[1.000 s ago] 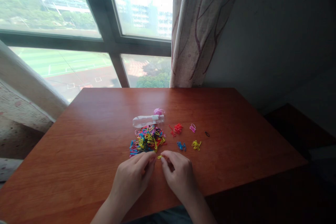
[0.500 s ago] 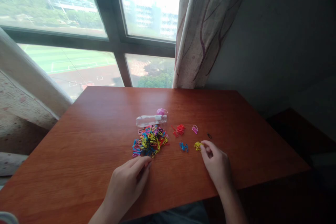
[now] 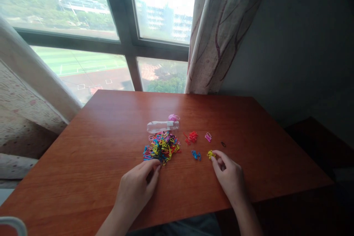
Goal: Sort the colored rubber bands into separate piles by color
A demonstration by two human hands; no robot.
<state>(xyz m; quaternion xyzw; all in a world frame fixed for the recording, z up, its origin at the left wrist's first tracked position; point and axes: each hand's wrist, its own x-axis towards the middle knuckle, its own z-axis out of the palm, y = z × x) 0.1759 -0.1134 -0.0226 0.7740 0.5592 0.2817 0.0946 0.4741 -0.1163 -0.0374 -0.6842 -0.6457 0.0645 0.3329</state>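
Observation:
A mixed heap of small coloured safety pins (image 3: 163, 145) lies on the wooden table. At its near edge is my left hand (image 3: 139, 182), thumb and forefinger pinched together; whatever they hold is too small to make out. My right hand (image 3: 228, 171) bends over a small group of yellow safety pins (image 3: 210, 154), its fingertips closed on a yellow one. Left of that group sit some blue safety pins (image 3: 196, 155). Farther back are a red group (image 3: 192, 137), a few pink ones (image 3: 208, 137) and a single black pin (image 3: 223, 144).
Behind the heap, a clear plastic bottle (image 3: 159, 127) lies on its side, with a pink object (image 3: 173, 117) by its neck. The table (image 3: 91, 155) reaches to a window with curtains (image 3: 212, 44). A white curved object (image 3: 12, 223) shows at the lower left.
The view has shifted slightly, so everything sits a little farther right. My left hand has moved closer in to the heap's near edge. My right hand stays at the yellow group.

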